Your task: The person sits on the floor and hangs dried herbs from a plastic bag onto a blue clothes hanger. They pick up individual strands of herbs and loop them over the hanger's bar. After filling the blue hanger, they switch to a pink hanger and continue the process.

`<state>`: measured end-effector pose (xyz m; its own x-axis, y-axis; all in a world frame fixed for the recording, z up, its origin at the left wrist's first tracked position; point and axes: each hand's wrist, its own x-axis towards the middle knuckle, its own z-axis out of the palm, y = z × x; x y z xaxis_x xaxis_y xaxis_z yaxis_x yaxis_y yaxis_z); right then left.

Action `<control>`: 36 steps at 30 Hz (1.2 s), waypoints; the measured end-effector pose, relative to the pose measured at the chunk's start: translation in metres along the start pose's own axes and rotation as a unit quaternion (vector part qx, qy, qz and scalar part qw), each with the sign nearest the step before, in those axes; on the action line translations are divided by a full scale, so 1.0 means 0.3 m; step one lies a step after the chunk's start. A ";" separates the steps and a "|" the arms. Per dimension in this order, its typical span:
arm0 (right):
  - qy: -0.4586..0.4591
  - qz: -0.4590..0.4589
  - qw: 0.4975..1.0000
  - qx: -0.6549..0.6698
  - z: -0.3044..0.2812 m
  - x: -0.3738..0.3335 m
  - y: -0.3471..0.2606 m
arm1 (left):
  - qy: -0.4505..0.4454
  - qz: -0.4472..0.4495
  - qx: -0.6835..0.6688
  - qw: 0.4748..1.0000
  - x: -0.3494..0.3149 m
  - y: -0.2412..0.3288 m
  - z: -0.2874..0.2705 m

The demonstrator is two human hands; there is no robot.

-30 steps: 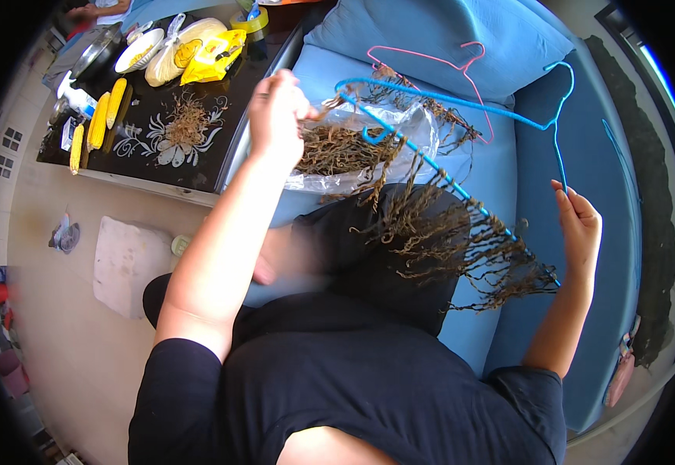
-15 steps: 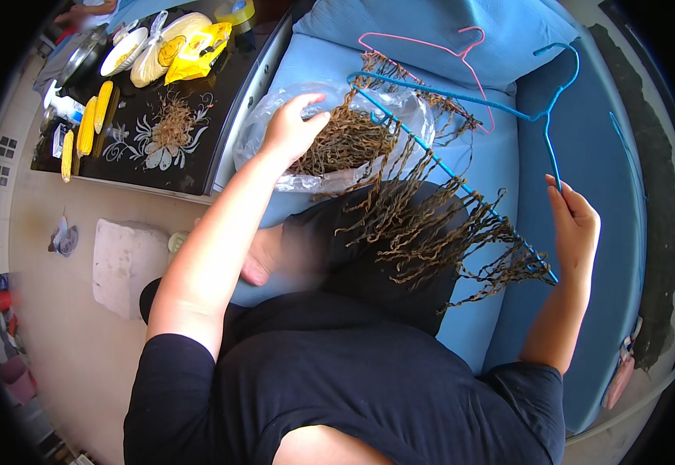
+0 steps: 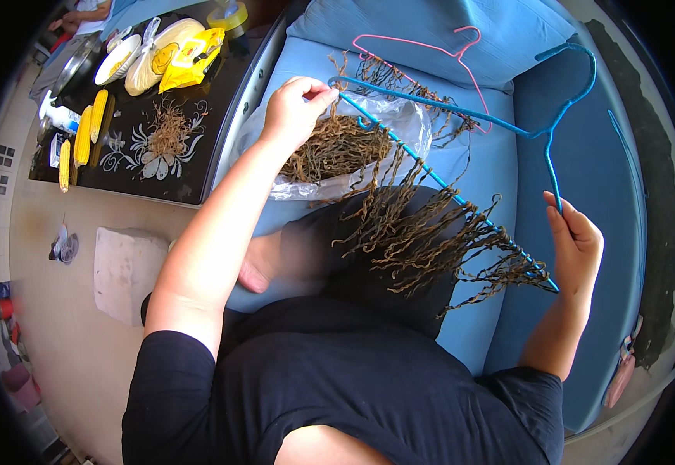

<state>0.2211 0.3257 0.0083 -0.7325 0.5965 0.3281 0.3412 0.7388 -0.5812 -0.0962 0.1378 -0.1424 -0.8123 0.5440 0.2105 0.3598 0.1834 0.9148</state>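
My right hand grips one side of a blue wire hanger held over my lap. Many brown dried strands hang from its lower bar. My left hand pinches a strand at the far end of that bar, right above a clear plastic bag heaped with more brown strands. A pink hanger with a few strands lies on the blue sofa behind.
A black floral table at the left holds several corn cobs, a strand pile, a bowl, a yellow packet and a tape roll. A white block sits on the floor. Blue cushions lie behind.
My left hand dipped to the bag, then rose back to the hanger's far end with a strand. The right hand has stayed on the hanger.
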 end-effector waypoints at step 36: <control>0.028 0.046 0.997 0.058 -0.029 -0.001 0.008 | -0.288 0.232 0.327 0.870 -0.119 -0.093 0.000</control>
<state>0.2274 0.3301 0.0133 -0.6656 0.6791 0.3094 0.3319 0.6407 -0.6924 -0.0773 0.1132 -0.1755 -0.2133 0.9688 0.1261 0.9245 0.1584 0.3468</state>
